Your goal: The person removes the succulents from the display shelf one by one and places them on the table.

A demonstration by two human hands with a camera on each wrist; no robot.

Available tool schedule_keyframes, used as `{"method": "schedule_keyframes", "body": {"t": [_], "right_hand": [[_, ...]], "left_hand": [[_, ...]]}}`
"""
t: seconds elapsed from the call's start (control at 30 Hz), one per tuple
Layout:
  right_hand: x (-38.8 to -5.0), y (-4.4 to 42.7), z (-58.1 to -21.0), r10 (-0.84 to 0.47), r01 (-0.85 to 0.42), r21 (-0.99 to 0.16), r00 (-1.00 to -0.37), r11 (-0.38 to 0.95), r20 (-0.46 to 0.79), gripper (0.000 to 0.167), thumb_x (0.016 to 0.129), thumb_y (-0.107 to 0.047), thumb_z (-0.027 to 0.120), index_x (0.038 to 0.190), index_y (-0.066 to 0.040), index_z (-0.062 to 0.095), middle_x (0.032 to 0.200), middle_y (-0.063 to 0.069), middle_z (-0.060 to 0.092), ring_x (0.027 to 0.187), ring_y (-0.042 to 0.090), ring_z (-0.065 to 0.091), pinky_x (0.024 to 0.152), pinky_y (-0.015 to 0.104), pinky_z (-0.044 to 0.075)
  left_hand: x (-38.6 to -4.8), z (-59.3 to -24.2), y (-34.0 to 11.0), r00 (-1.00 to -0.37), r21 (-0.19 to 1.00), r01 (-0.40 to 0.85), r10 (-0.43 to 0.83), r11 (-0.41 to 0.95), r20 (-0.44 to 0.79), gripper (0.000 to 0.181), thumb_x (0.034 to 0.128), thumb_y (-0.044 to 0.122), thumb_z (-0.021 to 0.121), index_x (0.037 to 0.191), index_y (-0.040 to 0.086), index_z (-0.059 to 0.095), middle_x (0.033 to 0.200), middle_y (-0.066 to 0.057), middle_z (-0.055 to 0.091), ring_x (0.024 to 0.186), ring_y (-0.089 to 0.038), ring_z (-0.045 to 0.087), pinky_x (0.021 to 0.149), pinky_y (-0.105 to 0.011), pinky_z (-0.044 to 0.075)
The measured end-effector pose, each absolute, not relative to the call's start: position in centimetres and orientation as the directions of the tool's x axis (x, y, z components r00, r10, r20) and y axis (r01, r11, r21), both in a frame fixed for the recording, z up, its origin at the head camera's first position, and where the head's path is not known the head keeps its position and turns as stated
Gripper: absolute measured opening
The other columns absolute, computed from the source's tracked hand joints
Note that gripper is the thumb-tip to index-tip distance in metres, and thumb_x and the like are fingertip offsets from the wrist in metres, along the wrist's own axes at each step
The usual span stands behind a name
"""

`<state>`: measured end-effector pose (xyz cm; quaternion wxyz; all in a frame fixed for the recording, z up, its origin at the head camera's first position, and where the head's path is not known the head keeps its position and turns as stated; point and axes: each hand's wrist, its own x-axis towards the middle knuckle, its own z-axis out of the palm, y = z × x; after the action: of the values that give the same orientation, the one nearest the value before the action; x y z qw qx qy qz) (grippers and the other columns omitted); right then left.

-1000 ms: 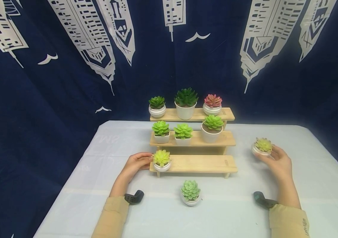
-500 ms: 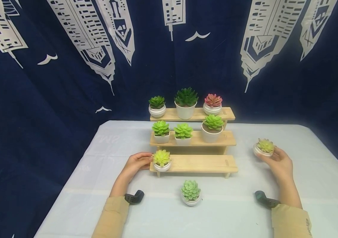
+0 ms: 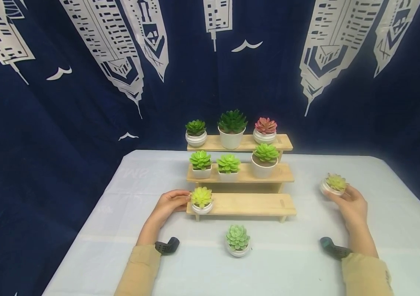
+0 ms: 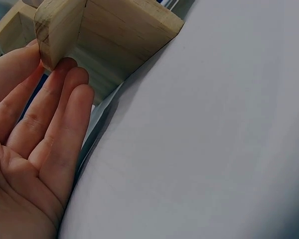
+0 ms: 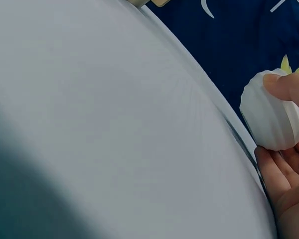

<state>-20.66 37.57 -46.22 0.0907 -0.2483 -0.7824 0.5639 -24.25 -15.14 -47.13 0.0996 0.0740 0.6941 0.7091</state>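
My left hand [image 3: 169, 203] is at the left end of a three-tier wooden plant stand [image 3: 250, 204]. In the left wrist view, the thumb and fingertips of that hand [image 4: 45, 134] pinch the end of a wooden board [image 4: 60, 30]. Beside those fingers, a yellow-green succulent in a white pot [image 3: 201, 199] sits on the lowest step. Off to the right of the stand, my right hand [image 3: 354, 205] holds a pale yellow succulent in a white ribbed pot [image 3: 333, 185]. The right wrist view shows the thumb on one side of this pot [image 5: 269, 112] and fingers on the other.
Three succulents, including a red one [image 3: 265, 129], stand on the top step. Three bright green ones, one in a larger pot [image 3: 264, 164], fill the middle step. A mint-green succulent [image 3: 237, 238] stands on the white table [image 3: 287, 263] in front. A dark blue curtain [image 3: 254, 82] hangs behind.
My right hand has shifted slightly to the right with the potted succulent. My left hand has stayed at the stand's end, and the other plants have not moved.
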Motion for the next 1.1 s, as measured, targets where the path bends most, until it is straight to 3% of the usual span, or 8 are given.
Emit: {"method": "schedule_keyframes", "body": {"t": [0.6,1.1], "right_hand": [[-22.5,40.0,-46.6,0.575,0.328,-0.904,-0.81,0.273,-0.12,0.097,0.081,-0.049,0.068,0.15,-0.008,0.015,0.149,0.022,0.027,0.133,0.037,0.032,0.106,0.043,0.036],[-23.8,40.1,-46.5,0.639,0.34,-0.902,-0.763,0.266,-0.099,0.098,0.079,-0.051,0.07,0.149,-0.007,0.018,0.149,0.017,0.029,0.135,0.033,0.03,0.109,0.039,0.031]], "left_hand": [[-24.2,-47.1,-15.0,-0.972,0.999,-0.037,0.233,-0.006,-0.035,0.035,0.0869,0.008,0.067,0.116,-0.009,0.059,0.104,-0.013,0.067,0.089,-0.019,0.066,0.08,-0.035,0.056],[-24.3,-47.3,-15.1,-0.973,0.999,-0.046,0.228,-0.013,-0.042,0.037,0.0862,0.011,0.068,0.117,-0.007,0.059,0.105,-0.012,0.067,0.091,-0.019,0.066,0.08,-0.035,0.056]]}}
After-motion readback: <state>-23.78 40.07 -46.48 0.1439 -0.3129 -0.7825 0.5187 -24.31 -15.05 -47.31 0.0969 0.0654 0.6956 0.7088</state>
